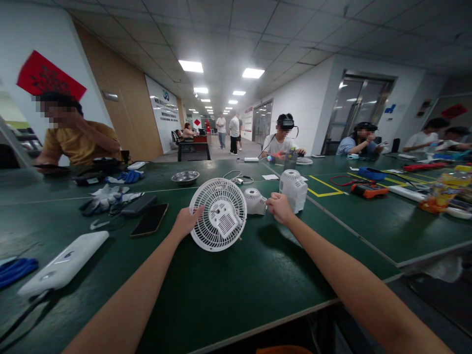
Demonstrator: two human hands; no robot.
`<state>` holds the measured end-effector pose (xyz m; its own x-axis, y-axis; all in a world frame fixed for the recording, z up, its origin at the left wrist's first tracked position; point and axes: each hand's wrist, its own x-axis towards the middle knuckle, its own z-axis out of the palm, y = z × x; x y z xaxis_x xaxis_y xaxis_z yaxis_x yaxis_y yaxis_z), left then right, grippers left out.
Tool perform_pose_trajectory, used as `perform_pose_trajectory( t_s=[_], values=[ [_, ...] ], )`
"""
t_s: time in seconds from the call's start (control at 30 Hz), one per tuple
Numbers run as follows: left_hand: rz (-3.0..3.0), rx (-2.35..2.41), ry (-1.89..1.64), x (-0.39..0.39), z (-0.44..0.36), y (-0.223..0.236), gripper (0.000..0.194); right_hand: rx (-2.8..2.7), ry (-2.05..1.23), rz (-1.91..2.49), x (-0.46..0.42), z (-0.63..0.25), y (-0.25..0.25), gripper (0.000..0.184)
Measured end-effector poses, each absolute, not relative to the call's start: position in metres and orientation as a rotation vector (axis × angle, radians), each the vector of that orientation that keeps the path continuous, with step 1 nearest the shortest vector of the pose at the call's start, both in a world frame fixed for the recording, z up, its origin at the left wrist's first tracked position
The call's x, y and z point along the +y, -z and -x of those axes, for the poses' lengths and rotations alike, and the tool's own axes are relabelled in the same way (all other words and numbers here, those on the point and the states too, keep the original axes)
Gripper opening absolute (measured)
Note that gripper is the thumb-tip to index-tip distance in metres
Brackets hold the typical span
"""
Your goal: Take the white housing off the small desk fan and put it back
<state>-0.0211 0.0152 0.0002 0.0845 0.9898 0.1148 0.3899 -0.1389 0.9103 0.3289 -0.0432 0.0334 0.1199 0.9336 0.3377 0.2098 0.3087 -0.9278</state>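
Observation:
My left hand (188, 221) grips the left rim of a round white fan head (197, 231), whose slotted grille and motor mount face me. The fan head is held tilted up above the green table. My right hand (280, 207) is closed, thumb and fingertips pinched together; what is between them, if anything, is too small to make out. Just left of those fingertips is a small white vented cover (254, 200). Behind my right hand stands a larger white plastic housing (294, 189) with slots in its top.
A metal bowl (185, 177) and a white cable (239, 178) lie farther back. To the left are a black phone (150, 220), gloves (106, 197) and a white power bank (66, 263). An orange multimeter (369, 190) lies right. Several people sit around the table.

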Motion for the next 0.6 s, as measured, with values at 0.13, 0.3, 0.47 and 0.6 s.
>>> perform_pose_trajectory(
  t_s=[0.13,0.3,0.47,0.6],
  values=[
    [-1.62,1.38,-1.016,0.011,0.021,-0.004,0.054,-1.433,-1.076,0.973,-0.053,-0.338,-0.043,0.045],
    [-1.62,1.392,-1.049,0.014,0.021,-0.001,0.053,-1.488,-1.985,0.487,-0.062,-0.356,-0.047,0.054],
    [-1.646,1.403,-1.073,0.02,0.021,0.003,0.055,-1.635,-2.392,0.585,-0.055,-0.365,-0.038,0.043],
    [-1.656,1.387,-1.064,0.019,0.021,0.002,0.055,-1.682,-2.479,0.737,-0.05,-0.367,-0.035,0.035]
  ],
)
